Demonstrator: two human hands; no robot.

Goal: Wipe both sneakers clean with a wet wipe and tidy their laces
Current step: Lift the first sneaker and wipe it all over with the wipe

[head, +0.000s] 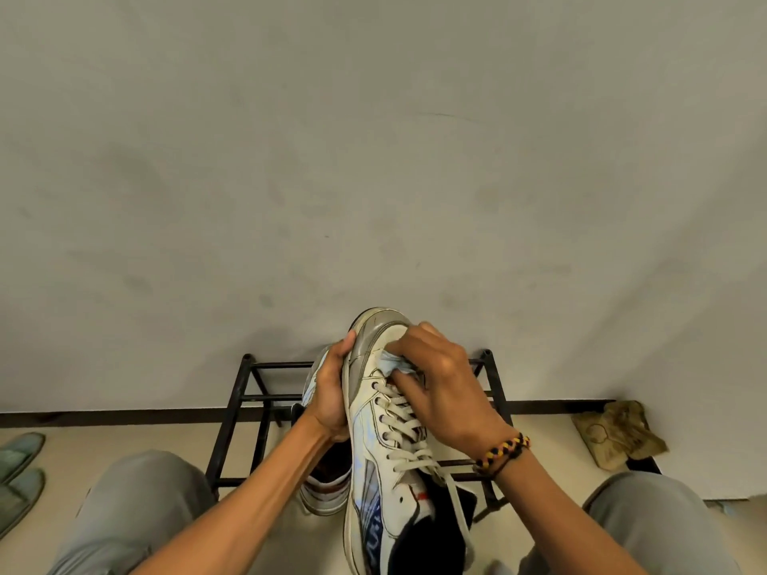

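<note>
Mid-wipe on the first worn white lace-up sneaker [386, 429], gripped at its toe-side edge by the left hand [330, 392], right hand [444, 379] pressing a crumpled pale-blue wet wipe [394, 362] under curled fingers; next, probably rubbing heelward.

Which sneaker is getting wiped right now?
The white laced sneaker held up in front: the right hand presses the wet wipe on its toe. The other sneaker sits lower, behind the left hand.
</note>
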